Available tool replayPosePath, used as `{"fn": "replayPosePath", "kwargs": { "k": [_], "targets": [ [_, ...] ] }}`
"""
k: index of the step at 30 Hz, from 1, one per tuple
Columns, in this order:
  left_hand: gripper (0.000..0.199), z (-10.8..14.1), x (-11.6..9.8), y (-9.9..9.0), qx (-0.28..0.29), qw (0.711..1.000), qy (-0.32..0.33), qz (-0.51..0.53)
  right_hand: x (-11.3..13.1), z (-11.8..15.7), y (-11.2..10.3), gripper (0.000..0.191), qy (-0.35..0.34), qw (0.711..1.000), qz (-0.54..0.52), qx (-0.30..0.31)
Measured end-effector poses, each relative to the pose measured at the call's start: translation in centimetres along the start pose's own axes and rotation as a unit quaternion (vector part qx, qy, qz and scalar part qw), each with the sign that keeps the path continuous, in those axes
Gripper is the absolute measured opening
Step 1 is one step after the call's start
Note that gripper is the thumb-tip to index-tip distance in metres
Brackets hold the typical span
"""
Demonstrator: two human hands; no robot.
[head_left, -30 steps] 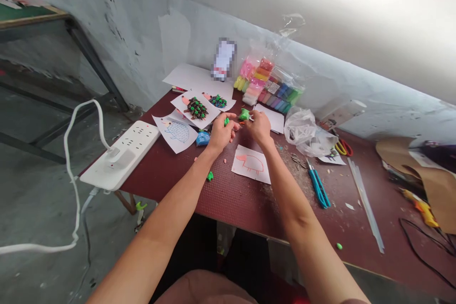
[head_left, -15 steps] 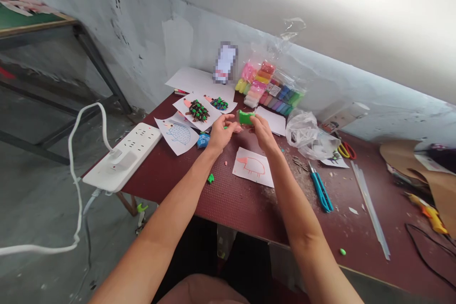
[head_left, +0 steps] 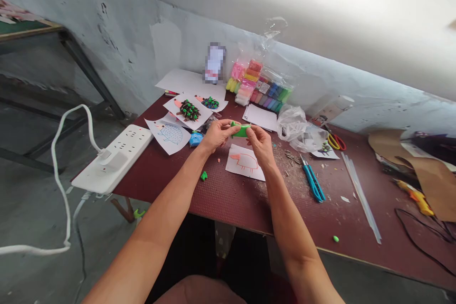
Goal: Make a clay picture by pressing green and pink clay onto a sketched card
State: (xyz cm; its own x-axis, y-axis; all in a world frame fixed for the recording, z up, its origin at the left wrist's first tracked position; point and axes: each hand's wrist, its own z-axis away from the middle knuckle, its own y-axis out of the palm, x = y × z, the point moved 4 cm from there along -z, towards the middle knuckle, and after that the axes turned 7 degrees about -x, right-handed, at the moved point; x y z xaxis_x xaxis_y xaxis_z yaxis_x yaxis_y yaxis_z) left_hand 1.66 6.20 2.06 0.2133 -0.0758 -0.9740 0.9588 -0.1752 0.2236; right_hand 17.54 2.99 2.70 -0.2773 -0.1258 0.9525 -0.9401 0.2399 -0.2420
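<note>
A bright green clay packet is held up between both hands, over the table's middle. My left hand pinches its left end, and my right hand grips the right end between thumb and fingers. Just below them lies a white paper with an orange animal outline, partly covered by my right hand. A small green clay lump rests left of that drawing, near a tiny pink piece. Beyond my left wrist sits a blue packet.
Decorated hedgehog pictures and a blue hedgehog drawing lie left. Coloured clay packs and a crumpled plastic bag are behind. Rightward are a teal cutter, scissors, clear sticks and a glue gun. A power strip stands left.
My left hand has come up to the green packet and taken its left end; before, the hands were apart. The view has shifted slightly right.
</note>
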Motion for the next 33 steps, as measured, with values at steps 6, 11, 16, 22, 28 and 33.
{"fn": "replayPosePath", "kwargs": {
  "k": [6, 11, 16, 22, 28, 33],
  "targets": [
    [0.034, -0.1, 0.1, 0.0, 0.027, 1.0, 0.01, 0.008, 0.3, 0.1, -0.7, 0.048, 0.003, 0.999, -0.043, -0.013],
    [0.033, -0.2, 0.0, -0.1, 0.036, 0.999, 0.002, 0.019, 0.0, 0.1, -0.8, 0.047, 0.036, 0.996, -0.085, -0.012],
    [0.032, -0.2, -0.1, -0.4, 0.025, 0.999, 0.017, -0.025, -0.5, 0.1, -0.6, 0.05, 0.054, 0.992, -0.112, -0.007],
    [0.042, -0.1, -0.9, -0.9, -0.051, 0.972, 0.153, -0.171, 0.8, 0.9, -0.2, 0.038, -0.063, 0.995, 0.033, -0.066],
    [0.057, 0.0, -0.5, -0.1, -0.01, 0.985, 0.121, -0.126, 2.4, 2.0, 0.3, 0.023, -0.144, 0.971, 0.171, -0.082],
    [0.034, 0.1, -0.2, -0.1, 0.016, 0.996, 0.072, -0.05, 1.8, 1.3, -0.2, 0.032, -0.084, 0.995, 0.021, -0.058]
  ]
}}
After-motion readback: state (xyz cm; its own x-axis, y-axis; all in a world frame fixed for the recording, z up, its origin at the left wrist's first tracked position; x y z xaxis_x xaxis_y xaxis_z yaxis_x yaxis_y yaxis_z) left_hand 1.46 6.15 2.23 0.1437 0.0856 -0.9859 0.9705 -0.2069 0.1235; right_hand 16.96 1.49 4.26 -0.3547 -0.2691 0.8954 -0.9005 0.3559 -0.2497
